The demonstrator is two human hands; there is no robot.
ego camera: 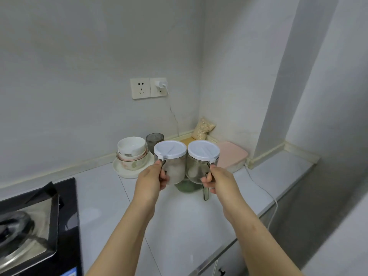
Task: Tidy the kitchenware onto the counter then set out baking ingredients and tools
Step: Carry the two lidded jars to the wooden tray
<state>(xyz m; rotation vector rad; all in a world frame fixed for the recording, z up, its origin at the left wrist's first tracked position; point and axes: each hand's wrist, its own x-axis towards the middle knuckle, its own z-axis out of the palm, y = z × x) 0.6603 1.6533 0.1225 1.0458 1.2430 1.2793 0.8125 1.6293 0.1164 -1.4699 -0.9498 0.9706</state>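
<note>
Each hand grips one lidded jar by its handle: left hand (pixel 154 177) with the left jar (pixel 172 165), right hand (pixel 218 179) with the right jar (pixel 200 166). Both jars are held upright, side by side above the surface (pixel 179 226), likely for setting down together.

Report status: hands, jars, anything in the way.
Left hand grips left jar by its handle; right hand grips right jar likewise. Both lidded. Greenish glass piece just below them.
</note>
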